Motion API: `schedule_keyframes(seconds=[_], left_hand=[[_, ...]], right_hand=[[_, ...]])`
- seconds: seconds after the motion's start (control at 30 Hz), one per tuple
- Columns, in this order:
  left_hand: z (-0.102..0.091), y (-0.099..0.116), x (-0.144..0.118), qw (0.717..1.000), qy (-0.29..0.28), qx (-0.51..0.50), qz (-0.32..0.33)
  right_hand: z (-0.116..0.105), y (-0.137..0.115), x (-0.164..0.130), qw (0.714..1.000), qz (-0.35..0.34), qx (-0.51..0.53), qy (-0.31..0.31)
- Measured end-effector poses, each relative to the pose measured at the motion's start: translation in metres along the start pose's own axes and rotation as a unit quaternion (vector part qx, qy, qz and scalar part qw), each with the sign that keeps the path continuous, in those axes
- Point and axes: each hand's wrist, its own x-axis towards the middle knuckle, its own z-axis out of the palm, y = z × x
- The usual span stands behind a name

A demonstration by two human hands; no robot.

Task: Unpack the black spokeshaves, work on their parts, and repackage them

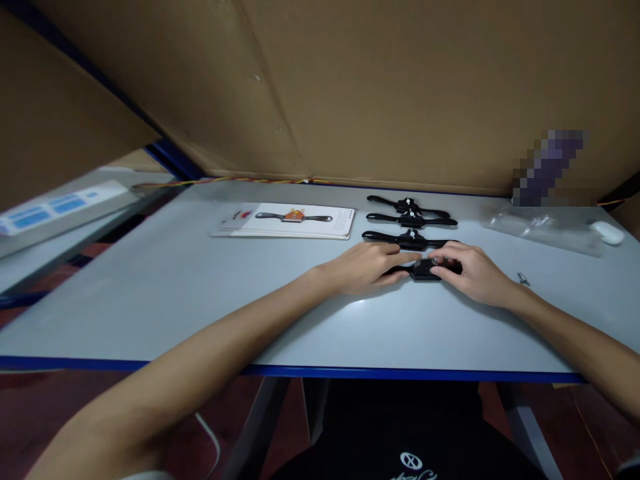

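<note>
Three black metal spokeshaves [410,220] with slim wing handles already lie in a neat row at the back of the pale grey worktop [200,293], one behind the other. A fourth black spokeshave [424,269] sits nearest the person, under both hands, lined up with the row but not yet let go. By the look of it the laying-out is most of the way along, with this last piece the only one in hand — though I can't say whether more are to come.

The left hand [367,265] lies flat over the tool's left handle, fingers [403,257] stretched out and loosely spread, pressing rather than gripping. The right hand [473,272] curls over the right handle, fingertips [443,265] bent down onto the middle body; how firmly it grips I cannot tell.

Off to the left lies a white printed packaging card [287,220] (it pictures the same tool). A small silver screw [523,278] rests just beyond the right wrist, with clear plastic bags [543,227] further back.
</note>
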Motion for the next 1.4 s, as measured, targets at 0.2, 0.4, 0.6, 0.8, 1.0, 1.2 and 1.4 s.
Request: schedule_keyframes(seconds=[0.2, 0.4, 0.6, 0.8, 1.0, 1.2, 1.4], left_hand=[[0.000, 0.000, 0.001, 1.000, 0.001, -0.005, 0.003], [0.001, -0.001, 0.000, 1.000, 0.007, 0.001, 0.002], [0.001, -0.001, 0.000, 1.000, 0.003, 0.002, 0.005], [0.001, -0.001, 0.000, 1.000, 0.003, -0.005, 0.002], [0.002, -0.002, -0.001, 1.000, 0.008, -0.007, 0.003], [0.002, -0.001, -0.001, 1.000, 0.010, -0.006, -0.002], [0.001, -0.001, -0.001, 1.000, 0.008, -0.009, -0.002]], right_hand=[[-0.001, -0.001, 0.000, 1.000, 0.000, -0.005, -0.002], [0.000, 0.000, -0.001, 1.000, -0.006, -0.004, 0.004], [-0.001, -0.004, -0.002, 0.999, -0.014, -0.035, 0.002], [-0.051, 0.005, -0.010, 0.965, 0.015, -0.258, 0.044], [-0.117, 0.055, -0.040, 0.935, 0.202, -0.268, -0.114], [-0.120, 0.047, -0.044, 0.912, 0.289, -0.174, -0.235], [-0.111, 0.046, -0.040, 0.925, 0.237, -0.156, -0.251]])
